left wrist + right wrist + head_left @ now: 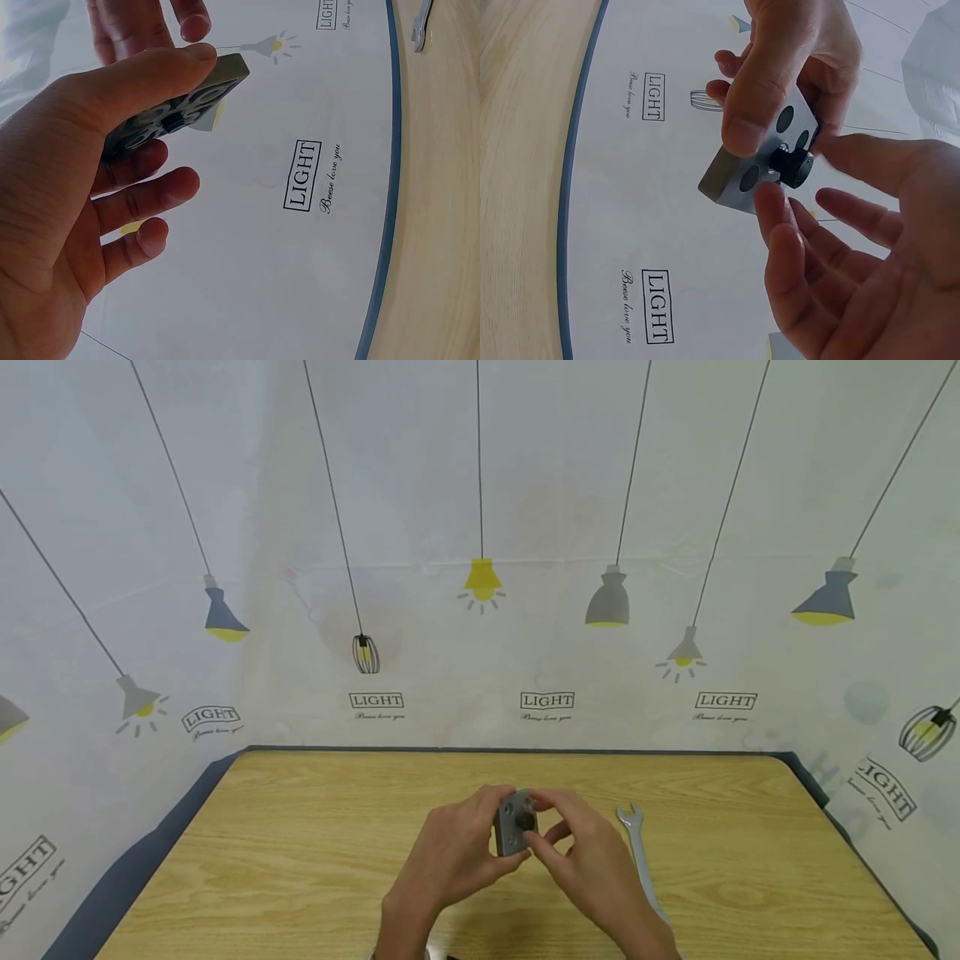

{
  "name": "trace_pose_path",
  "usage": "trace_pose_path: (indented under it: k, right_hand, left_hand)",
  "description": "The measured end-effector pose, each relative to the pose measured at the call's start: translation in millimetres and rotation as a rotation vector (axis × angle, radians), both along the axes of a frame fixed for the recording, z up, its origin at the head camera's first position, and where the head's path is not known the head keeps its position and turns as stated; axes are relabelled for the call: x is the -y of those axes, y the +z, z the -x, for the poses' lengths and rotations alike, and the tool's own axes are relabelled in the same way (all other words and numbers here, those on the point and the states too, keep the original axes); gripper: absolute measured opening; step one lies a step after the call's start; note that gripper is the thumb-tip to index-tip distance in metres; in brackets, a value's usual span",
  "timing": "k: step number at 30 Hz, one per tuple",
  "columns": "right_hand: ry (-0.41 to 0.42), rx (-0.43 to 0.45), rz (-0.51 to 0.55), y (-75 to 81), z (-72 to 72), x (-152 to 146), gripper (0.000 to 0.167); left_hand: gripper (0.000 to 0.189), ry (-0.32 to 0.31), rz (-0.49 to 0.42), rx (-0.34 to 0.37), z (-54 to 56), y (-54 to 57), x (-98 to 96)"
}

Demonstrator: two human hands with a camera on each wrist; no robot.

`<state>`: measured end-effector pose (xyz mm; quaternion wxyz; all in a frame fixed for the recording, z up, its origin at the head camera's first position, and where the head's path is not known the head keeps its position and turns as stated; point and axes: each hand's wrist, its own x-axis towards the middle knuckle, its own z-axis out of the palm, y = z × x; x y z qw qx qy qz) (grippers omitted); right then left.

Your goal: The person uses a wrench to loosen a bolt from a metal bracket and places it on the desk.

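Observation:
A grey metal block [506,832] with several round holes is held up over the table between both hands. My left hand [448,847] grips it by its edges, the thumb pressed on one side. Out of the block's face sticks a dark bolt [798,169] with a round head. My right hand [592,864] has thumb and index finger at opposite sides of that bolt, pinching it, while its other fingers curl loosely below. In the left wrist view the block [231,70] shows its other face, marked with recessed shapes.
An open-ended wrench [640,860] lies on the wooden table [300,860], just right of my right hand. A white cloth backdrop [450,652] printed with lamps encloses the table at the back and both sides, with a dark blue band along the edge.

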<state>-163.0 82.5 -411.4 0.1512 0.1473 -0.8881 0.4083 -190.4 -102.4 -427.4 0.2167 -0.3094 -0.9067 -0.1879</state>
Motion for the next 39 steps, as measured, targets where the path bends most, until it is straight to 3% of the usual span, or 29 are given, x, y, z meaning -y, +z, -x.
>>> trace_pose_path:
  k: [8,11,22,39]
  right_hand:
    - [-0.057,0.101,0.037,0.8,1.9,0.8,0.027]
    - [-0.043,0.115,0.066,-0.6,2.7,1.7,0.024]
    - [0.000,0.116,0.086,-3.6,4.2,3.0,0.011]
    - [0.004,0.085,0.053,-1.3,5.0,3.3,0.011]
  left_hand:
    - [0.066,0.007,0.006,0.010,-0.4,1.2,-0.6]
    - [0.066,0.006,0.006,0.011,-0.8,1.6,-1.0]
    - [0.066,-0.001,0.001,-0.009,-1.7,2.1,-0.8]
    - [0.066,-0.001,0.008,-0.012,-2.3,2.8,-0.3]
